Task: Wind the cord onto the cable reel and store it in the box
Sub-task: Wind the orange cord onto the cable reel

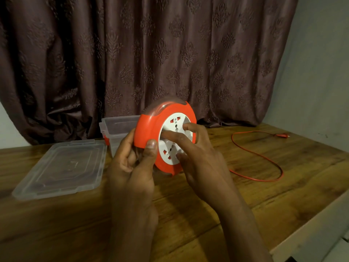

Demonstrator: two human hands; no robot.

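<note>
An orange round cable reel [149, 125] with a white socket face stands on edge above the wooden table [188, 214]. My left hand [130, 163] grips its orange rim, thumb on the front. My right hand [196, 150] presses its fingers into the white socket disc. A thin orange cord [264, 157] runs from under the reel in a loop over the table to its plug [282, 135] at the far right. The clear plastic box [117, 127] stands open behind the reel.
The box's clear lid [62, 167] lies flat on the table at the left. A brown patterned curtain [151, 53] hangs behind. The table's edge runs diagonally at the lower right, with white furniture [321, 233] beside it.
</note>
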